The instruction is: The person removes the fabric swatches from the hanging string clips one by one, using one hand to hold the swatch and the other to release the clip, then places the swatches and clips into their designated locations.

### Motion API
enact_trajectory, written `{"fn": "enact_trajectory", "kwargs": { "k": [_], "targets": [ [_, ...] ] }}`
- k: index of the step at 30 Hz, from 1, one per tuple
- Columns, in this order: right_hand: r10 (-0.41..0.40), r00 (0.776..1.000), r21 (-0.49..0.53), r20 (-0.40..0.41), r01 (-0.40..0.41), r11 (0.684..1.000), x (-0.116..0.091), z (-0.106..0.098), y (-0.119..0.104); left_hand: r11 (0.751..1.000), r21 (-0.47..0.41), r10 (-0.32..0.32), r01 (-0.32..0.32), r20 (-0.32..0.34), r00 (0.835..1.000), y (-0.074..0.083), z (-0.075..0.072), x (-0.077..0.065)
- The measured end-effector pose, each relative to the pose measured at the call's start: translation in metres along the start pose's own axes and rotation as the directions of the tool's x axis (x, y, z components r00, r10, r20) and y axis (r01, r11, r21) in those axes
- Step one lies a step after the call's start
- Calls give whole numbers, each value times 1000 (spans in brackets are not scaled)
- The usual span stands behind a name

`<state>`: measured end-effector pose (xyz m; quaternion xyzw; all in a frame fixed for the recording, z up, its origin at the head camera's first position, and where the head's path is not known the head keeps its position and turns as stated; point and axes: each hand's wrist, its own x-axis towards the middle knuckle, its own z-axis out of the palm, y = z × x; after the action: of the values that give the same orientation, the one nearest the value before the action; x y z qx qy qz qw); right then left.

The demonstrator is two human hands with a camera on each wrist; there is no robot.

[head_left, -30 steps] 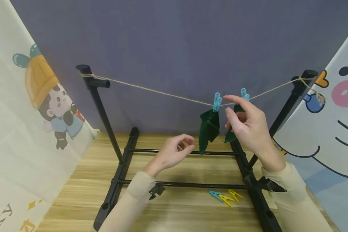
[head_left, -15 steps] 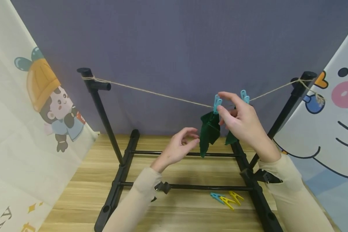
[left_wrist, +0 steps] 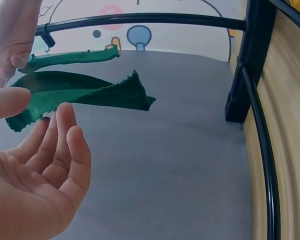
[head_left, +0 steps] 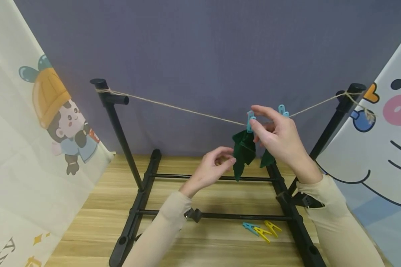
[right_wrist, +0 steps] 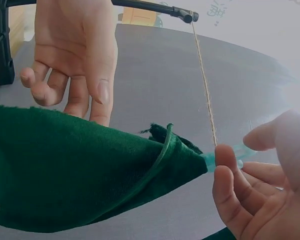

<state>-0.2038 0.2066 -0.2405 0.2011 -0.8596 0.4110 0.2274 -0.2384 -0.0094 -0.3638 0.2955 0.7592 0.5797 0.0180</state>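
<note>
A piece of dark green cloth hangs from the twine, held there by a light blue clothespin. My right hand pinches that clothespin between thumb and fingers; the right wrist view shows the pin's tail at the thumb tip. Beside the cloth's left edge is my left hand, its fingers loosely bent, at or touching the cloth; contact is unclear. Behind the right hand hangs a second green cloth, partly hidden, under another blue clothespin.
A black rack carries the twine between two posts. On the wooden table lie a blue clothespin and two yellow clothespins near the rack's right foot. A grey-blue backdrop stands behind, with printed sheets at both sides.
My right hand has moved left from between the two clothespins and taken hold of the left one. My left hand has moved right and slightly up, to the cloth's edge.
</note>
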Motion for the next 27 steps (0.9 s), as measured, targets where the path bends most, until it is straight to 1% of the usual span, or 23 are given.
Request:
{"fn": "enact_trajectory", "kwargs": {
  "k": [4, 9, 16, 21, 27],
  "targets": [
    [5, 1000, 6, -19, -5, 1000, 0, -1, 0, 1000, -13, 9, -10, -29, 1000, 1, 2, 4],
    [12, 1000, 18, -28, -11, 1000, 0, -1, 0, 998, -54, 22, -25, -60, 998, 1, 4, 8],
    [-24, 999, 8, -39, 24, 1000, -1, 0, 0, 996, -79, 32, -39, -83, 996, 4, 7, 11],
    [-22, 999, 10, -34, 23, 1000, -2, -1, 0, 993, -110, 24, -35, -95, 995, 8, 7, 14],
    [-27, 999, 10, -33, 28, 1000, -3, -1, 0, 988, -148, 35, -51, -107, 994, 13, 6, 20]
  ]
}}
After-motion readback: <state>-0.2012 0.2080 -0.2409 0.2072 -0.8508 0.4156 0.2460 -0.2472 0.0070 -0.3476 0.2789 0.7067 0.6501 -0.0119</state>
